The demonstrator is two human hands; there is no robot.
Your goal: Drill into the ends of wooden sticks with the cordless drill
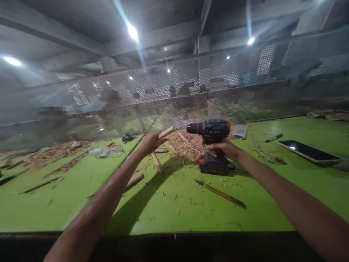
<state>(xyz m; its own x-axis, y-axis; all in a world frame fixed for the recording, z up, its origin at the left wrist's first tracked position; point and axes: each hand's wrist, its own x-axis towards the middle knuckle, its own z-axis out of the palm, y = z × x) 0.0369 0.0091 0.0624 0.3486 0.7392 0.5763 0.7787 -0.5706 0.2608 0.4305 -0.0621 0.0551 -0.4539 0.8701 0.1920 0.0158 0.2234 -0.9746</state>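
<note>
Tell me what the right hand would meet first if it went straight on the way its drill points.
Probably the wooden piece in the left hand: the drill in the right hand points toward its tip, across a visible gap. Depth is unclear, so it might miss.

1. The left hand hides one end of the wooden stick.
2. The right hand covers much of the grip on the drill, whose lettering is too small to read.
3. The left forearm, cut off below, partly hides a wooden piece.
4. Shapes behind the mesh screen are blurred.
</note>
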